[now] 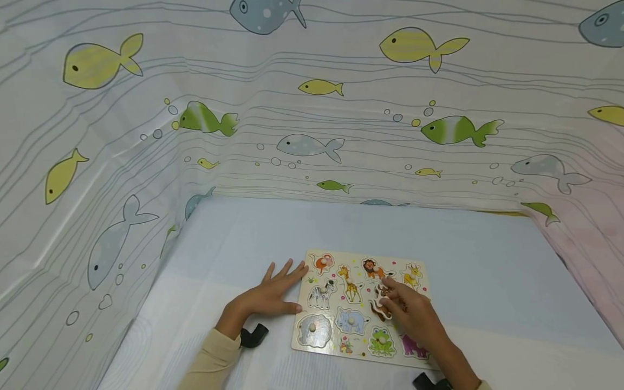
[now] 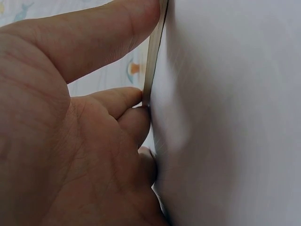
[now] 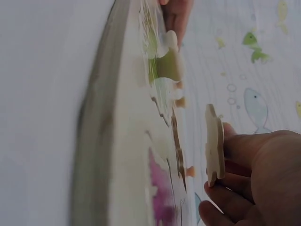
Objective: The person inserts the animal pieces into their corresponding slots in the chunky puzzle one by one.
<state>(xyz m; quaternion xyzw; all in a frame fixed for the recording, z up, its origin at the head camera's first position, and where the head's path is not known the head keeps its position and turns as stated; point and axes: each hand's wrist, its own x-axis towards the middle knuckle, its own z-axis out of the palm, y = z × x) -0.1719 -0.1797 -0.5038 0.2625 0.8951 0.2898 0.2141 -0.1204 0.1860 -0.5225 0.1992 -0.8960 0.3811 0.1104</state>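
My right hand point(image 1: 411, 311) pinches a wooden animal puzzle piece point(image 3: 215, 146) by its back, over the right half of the puzzle board point(image 1: 358, 351). A gap shows between this piece and the board in the right wrist view. Brown and white parts of an animal picture appear beside the fingertips in the head view, partly covered by the hand. My left hand point(image 1: 270, 292) lies spread at the board's left side, fingertips and thumb against its edge point(image 2: 153, 59).
Knobbed pieces sit in the board: a lion point(image 1: 372, 268), a giraffe point(image 1: 349, 284), a zebra point(image 1: 320, 295), an elephant point(image 1: 351, 321), a frog point(image 1: 382, 342) and a purple animal point(image 1: 413, 346) among them. A fish-patterned sheet point(image 1: 312, 119) stands behind the pale tabletop point(image 1: 253, 233).
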